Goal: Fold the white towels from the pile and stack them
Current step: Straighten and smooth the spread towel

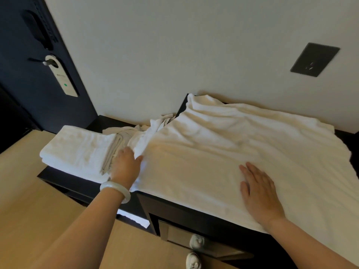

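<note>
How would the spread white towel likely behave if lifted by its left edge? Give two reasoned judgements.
Probably floppy: the spread towel wrinkles and drapes over the cabinet front, so it should sag. Likely grippy, not slippery: its surface looks napped, and the right hand presses flat on it.

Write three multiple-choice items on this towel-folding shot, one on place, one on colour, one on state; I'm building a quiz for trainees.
1. Where does the folded stack lie?
A. left of the spread towel
B. on the floor
C. right of it

2. What colour is the bangle on the left wrist?
A. black
B. white
C. red

3. What is the right hand doing?
A. gripping a corner
B. raised clear
C. lying flat on the towel

Key: 1 A, the stack sits beside the towel's left edge; 2 B, it is pale white; 3 C, its straight fingers rest on the cloth.
</note>
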{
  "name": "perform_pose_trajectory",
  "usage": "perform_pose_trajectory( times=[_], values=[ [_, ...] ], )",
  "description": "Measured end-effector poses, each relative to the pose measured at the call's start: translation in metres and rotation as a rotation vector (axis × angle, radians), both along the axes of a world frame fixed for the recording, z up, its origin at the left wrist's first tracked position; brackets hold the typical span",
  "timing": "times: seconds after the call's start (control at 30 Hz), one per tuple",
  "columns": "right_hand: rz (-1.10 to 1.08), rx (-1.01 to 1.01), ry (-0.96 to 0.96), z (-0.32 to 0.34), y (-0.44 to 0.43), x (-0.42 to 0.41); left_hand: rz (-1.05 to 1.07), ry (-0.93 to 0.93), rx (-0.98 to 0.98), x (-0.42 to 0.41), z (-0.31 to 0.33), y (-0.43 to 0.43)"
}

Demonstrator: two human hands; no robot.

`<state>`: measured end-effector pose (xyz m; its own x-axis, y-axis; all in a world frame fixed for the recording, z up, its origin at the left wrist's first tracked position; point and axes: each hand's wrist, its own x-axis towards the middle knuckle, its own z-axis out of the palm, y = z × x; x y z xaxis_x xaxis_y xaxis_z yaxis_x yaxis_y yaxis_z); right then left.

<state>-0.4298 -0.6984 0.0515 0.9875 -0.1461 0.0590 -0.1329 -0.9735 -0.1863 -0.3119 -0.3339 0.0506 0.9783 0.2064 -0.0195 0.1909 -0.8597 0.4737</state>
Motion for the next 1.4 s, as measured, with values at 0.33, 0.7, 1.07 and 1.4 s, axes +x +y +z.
perform_pose_trajectory(
  times=[0.33,0.7,1.07,1.4],
  values=[
    [-0.093,0.407,-0.059,0.024,-0.039,-0.015,-0.792,-0.220,0.219,-0.022,0.007,-0.130],
    [-0.481,-0.009,0.229,0.001,-0.122,-0.086,-0.715,-0.037,0.379,-0.025,-0.010,-0.131],
    [-0.677,-0.032,0.388,0.021,-0.103,-0.134,-0.730,-0.044,0.354,-0.111,-0.002,-0.127],
    [-0.145,-0.077,0.195,0.013,-0.018,0.002,-0.595,-0.039,0.382,-0.033,0.008,-0.116]
  ],
)
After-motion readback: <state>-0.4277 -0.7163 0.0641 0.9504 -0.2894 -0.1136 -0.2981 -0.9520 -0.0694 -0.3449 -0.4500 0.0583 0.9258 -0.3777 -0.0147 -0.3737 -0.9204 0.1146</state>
